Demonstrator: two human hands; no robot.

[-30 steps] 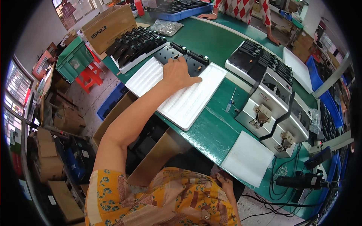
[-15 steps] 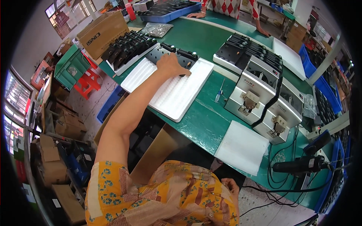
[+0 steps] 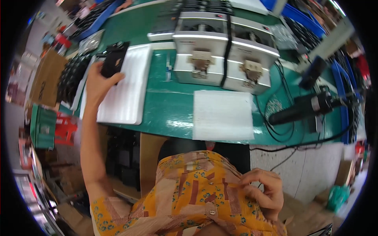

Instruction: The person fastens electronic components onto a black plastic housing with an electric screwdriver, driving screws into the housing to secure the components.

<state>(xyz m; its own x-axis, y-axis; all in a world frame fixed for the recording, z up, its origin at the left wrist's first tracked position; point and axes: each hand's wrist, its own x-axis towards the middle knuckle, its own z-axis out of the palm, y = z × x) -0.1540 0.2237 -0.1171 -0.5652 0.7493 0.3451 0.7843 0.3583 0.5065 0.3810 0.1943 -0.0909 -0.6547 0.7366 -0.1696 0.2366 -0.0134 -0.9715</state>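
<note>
My left hand is closed on a flat black part, its thumb along the near edge and its fingers on the left side. The part is tilted above the far end of a white ribbed foam tray; motion blurs its details. The rest of what sits at that end is partly hidden behind my hand. My right hand is in front of my shirt, its fingers loosely bent and apart from the thumb. Nothing shows in it.
Two silver machines stand on the green table, with a white sheet in front. A screwdriver lies beside the tray. Black parts are stacked at the left near a cardboard box. A black cylindrical tool with cables is at the right.
My view has swung to the right. The black part, earlier at the tray's far end under my left hand, is now tilted in its grip. My right hand has risen further into view.
</note>
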